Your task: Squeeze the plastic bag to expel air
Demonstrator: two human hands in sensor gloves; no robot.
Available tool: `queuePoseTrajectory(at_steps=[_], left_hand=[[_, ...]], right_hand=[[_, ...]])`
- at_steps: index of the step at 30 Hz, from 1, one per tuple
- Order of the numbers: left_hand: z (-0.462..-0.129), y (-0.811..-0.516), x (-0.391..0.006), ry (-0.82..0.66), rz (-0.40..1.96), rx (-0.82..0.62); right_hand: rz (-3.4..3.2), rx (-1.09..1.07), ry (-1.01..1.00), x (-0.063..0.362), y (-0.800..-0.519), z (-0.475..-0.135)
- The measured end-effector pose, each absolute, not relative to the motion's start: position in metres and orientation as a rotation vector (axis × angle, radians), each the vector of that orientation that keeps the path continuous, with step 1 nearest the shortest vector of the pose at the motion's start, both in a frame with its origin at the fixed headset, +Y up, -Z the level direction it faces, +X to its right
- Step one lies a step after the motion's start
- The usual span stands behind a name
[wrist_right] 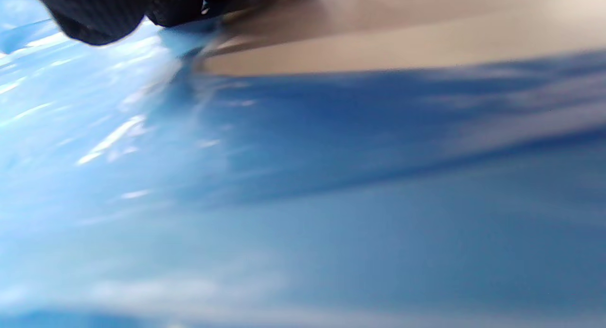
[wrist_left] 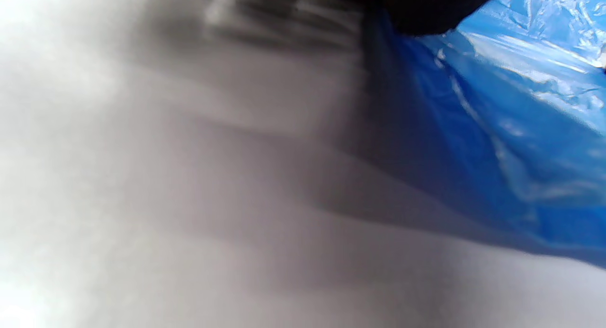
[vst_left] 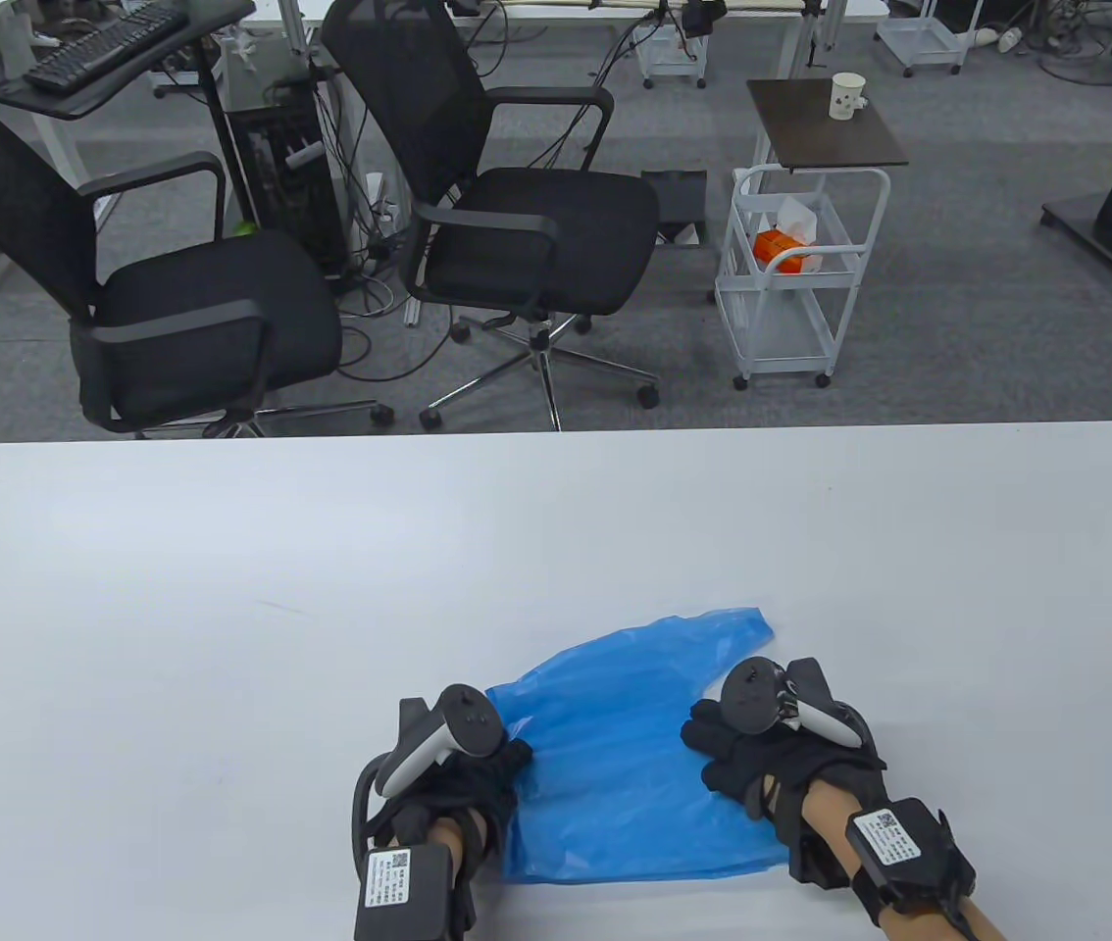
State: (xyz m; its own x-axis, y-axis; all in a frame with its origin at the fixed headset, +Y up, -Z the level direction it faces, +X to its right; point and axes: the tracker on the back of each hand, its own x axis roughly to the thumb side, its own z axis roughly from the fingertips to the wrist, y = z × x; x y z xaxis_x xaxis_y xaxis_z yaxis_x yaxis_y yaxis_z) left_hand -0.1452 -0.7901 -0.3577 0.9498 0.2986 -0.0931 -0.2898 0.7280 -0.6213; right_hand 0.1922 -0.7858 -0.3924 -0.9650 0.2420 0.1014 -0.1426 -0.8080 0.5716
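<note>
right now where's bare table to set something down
Bare: the white table left of the crumpled blue plastic bag, beyond it to the far edge, and right of it. Crowded: near edge, where left hand and right hand rest on the bag.

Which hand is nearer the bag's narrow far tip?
Right. The right hand rests on the bag by its right edge, just below the tip. The left hand rests on the left edge, farther from it.

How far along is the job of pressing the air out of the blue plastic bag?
Mostly done: the blue plastic bag lies nearly flat on the white table. In hand: the left hand and right hand rest on its two side edges. Left: the wrinkled far end looks slightly raised and may hold some air.
</note>
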Motion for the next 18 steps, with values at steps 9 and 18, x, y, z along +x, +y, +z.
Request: queuePoseTrajectory(at_steps=[9,18], left_hand=[[-0.357,-0.777,-0.138,-0.037,0.222,-0.633],[-0.364,-0.747,-0.108,-0.089,0.093,-0.467]], right_hand=[[2.862,0.226,0.771,0.195,-0.789,-0.384],[2.834,0.237,0.760,0.197,-0.791,-0.383]])
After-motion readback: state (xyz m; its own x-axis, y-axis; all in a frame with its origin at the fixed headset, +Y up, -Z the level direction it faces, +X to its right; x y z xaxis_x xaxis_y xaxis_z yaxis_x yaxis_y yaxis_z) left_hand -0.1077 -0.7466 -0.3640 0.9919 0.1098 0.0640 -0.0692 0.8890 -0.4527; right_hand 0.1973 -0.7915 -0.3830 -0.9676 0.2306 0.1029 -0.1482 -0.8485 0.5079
